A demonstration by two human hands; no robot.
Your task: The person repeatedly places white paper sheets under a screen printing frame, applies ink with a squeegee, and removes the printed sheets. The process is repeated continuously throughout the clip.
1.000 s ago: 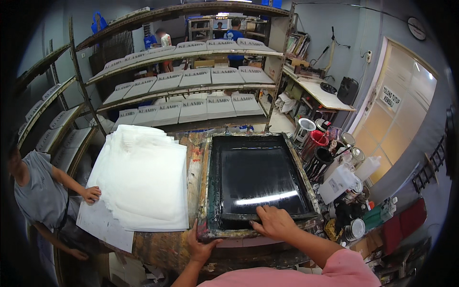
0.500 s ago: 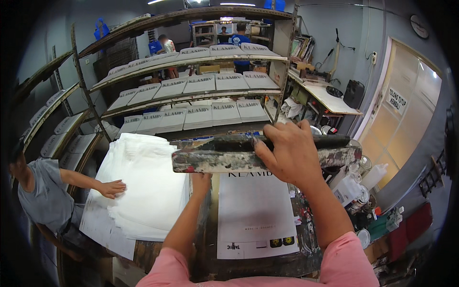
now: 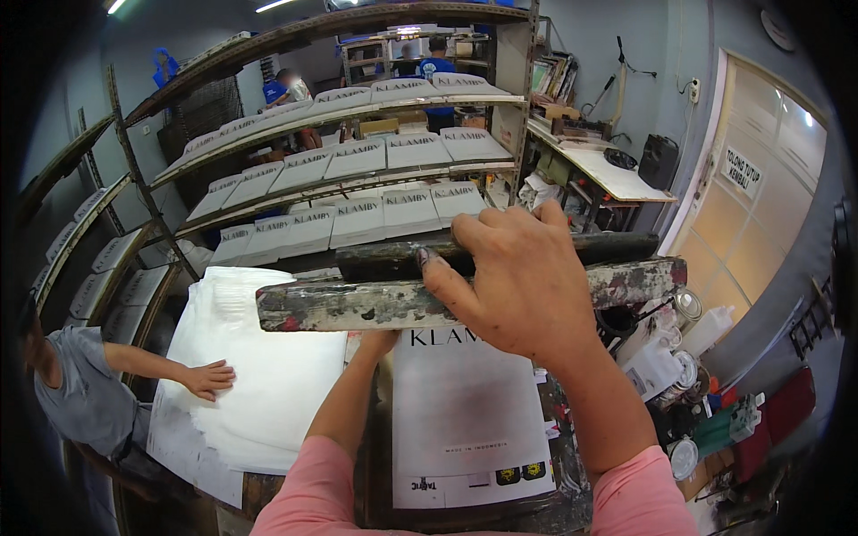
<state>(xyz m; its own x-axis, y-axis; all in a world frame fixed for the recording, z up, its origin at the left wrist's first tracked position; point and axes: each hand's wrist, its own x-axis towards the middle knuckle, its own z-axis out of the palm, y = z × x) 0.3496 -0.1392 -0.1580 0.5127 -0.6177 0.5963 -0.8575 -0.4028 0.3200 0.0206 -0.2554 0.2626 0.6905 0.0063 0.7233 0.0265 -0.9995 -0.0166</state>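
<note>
My right hand point(image 3: 518, 290) is closed over a paint-crusted wooden screen-printing frame point(image 3: 357, 305), held up and seen nearly edge-on. A dark bar point(image 3: 384, 259) lies along its far side, under my fingers. Below the frame, a white sheet or flat bag point(image 3: 465, 402) with dark lettering lies on the work board. My left hand point(image 3: 380, 342) reaches beneath the frame beside the sheet's far left corner; its fingers are hidden. To the left rests a tall stack of white blanks point(image 3: 268, 375), with a co-worker's hand point(image 3: 210, 380) flat on it.
Racks point(image 3: 340, 179) ahead hold several printed white stacks; more shelves point(image 3: 98, 259) stand at the left. A co-worker in grey point(image 3: 89, 384) stands by the table's left side. Cans and bottles point(image 3: 679, 357) crowd the right, near a door point(image 3: 751, 188). Other people are beyond the racks.
The frame has come closer and its left end now reaches further left, over the white stack's edge. My right hand has moved with it. The view has shifted slightly.
</note>
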